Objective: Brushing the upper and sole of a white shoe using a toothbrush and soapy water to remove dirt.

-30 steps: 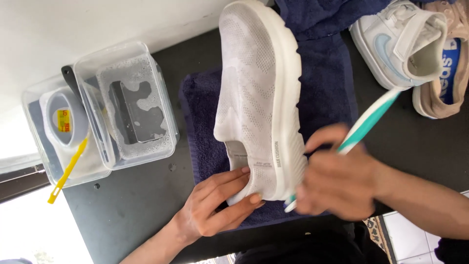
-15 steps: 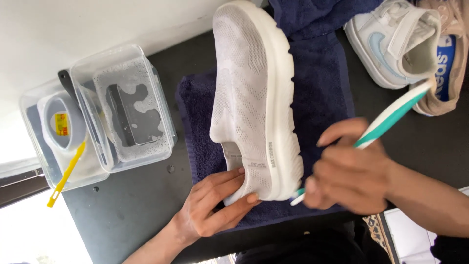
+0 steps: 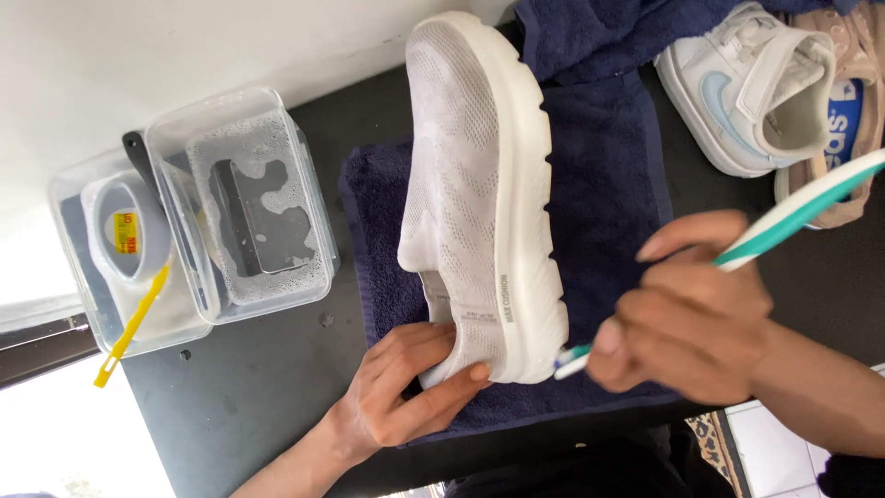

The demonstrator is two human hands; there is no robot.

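Scrubbing a white knit slip-on shoe (image 3: 479,184), laid on its side on a navy towel (image 3: 604,184) at the middle of the dark counter (image 3: 249,397), toe toward 12 o'clock and heel toward 6. Left hand (image 3: 406,387) clamped around the heel at 6 o'clock, fingers curled over the collar to steady it. Right hand (image 3: 691,318) closed on a teal-and-white toothbrush (image 3: 784,217), handle angled out toward 2 o'clock, head pressed at the heel end of the sole edge; bristles hidden, so contact only probable. Judging by looks, work well along: upper and thick foam sole pale and mostly clean, mesh perhaps damp and faintly grey in places, heel corner apparently the part in hand. Other shoes not yet touched: a white strap sneaker (image 3: 747,92) and a beige shoe (image 3: 853,120) waiting at 2 o'clock. At 9 o'clock, a clear plastic tub (image 3: 249,212) of sudsy water, beside a second tub (image 3: 111,267) with a yellow tool (image 3: 129,327) leaning out.
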